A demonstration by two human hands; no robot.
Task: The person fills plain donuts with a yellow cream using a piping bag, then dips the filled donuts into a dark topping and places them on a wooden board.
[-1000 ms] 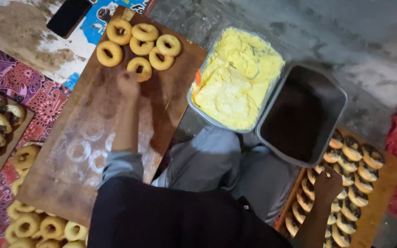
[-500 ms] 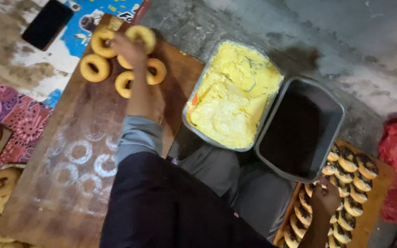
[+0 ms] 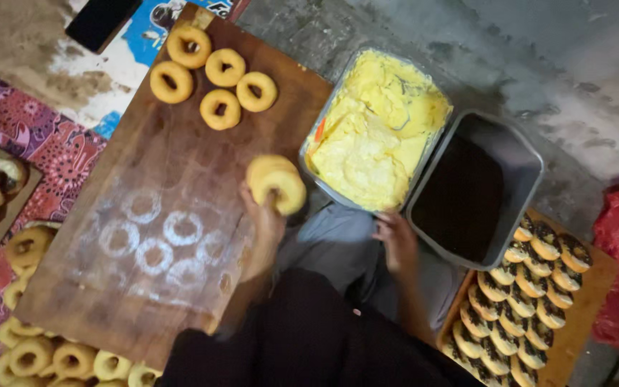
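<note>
Since before, the left hand [image 3: 263, 222] has drawn back near, gripping a plain doughnut [image 3: 276, 184]; the right hand [image 3: 396, 240] rests loosely open beside the cream tray [image 3: 338, 93].

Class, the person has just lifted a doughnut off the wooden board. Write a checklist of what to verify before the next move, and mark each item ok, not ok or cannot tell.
1. Left hand has hold of the plain doughnut: ok, fingers grip its lower edge.
2. Doughnut clear of the wooden board: ok, it is lifted at the board's right edge.
3. Right hand free: ok, it holds nothing and rests by the tray of yellow cream.
4. Cream left in that tray: ok, it is nearly full.
5. Dark topping in the grey tub: cannot tell how much; the inside is only dark.
6. Room on the tray of finished doughnuts: cannot tell, partly hidden.
</note>
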